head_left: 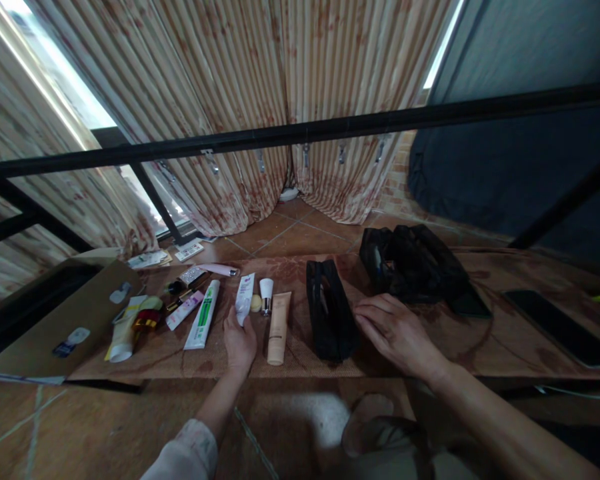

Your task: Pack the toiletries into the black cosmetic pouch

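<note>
A white tube with purple print (pixel 245 293) is in the grasp of my left hand (pixel 240 343), its lower end between thumb and fingers. Right of it lie a small pale-yellow round pot (pixel 255 303), a white-and-silver bottle (pixel 266 297) and a beige tube (pixel 279 330). Close by on the left is a white-and-green toothpaste tube (pixel 203 317). My right hand (pixel 393 330) has its fingers pressed together at the right side of an unzipped black mesh pouch (pixel 329 317). Whether the fingers touch the pouch or hold anything, I cannot tell.
Farther left lie several cosmetics, including an amber jar (pixel 147 320) and a cream tube (pixel 123 337), beside a cardboard box (pixel 75 320). More black mesh bags (pixel 415 263) and a dark phone (pixel 563 327) lie at the right. A black metal bar (pixel 300 133) crosses behind the bench.
</note>
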### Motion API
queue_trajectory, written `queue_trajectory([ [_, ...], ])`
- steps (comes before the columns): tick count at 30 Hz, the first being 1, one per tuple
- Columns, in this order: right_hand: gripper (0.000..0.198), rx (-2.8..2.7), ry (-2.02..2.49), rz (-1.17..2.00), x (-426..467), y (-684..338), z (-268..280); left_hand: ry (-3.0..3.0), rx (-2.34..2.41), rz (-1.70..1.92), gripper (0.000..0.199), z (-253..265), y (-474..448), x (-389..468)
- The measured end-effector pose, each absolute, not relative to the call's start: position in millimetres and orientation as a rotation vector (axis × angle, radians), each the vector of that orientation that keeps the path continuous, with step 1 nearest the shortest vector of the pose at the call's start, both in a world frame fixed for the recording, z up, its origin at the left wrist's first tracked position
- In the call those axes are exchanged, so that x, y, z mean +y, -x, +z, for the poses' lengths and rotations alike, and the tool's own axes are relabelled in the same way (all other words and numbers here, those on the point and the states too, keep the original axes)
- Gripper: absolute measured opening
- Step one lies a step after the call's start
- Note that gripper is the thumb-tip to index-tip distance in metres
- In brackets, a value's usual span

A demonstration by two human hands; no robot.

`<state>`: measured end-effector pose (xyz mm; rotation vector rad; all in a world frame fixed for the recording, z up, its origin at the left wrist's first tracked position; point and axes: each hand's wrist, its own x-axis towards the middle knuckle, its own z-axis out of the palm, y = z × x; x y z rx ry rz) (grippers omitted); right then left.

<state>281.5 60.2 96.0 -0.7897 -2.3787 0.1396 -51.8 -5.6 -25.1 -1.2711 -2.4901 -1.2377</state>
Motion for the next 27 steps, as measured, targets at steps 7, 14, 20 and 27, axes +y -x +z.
queue_trajectory([
  [7,0.018,-2.375,0.786,0.148,61,-282,95,1.254,-2.467,-1.376,0.047,-19,52,-10],
  [14,0.018,-2.379,0.799,0.168,59,-279,97,1.327,-2.39,-1.562,0.047,2,30,-26],
  [20,0.019,-2.379,0.78,0.202,56,-275,97,1.54,-2.202,-1.709,0.044,50,-3,-33],
  [27,0.026,-2.355,0.728,0.195,53,-273,102,1.825,-1.967,-1.685,0.033,85,-49,-36],
])
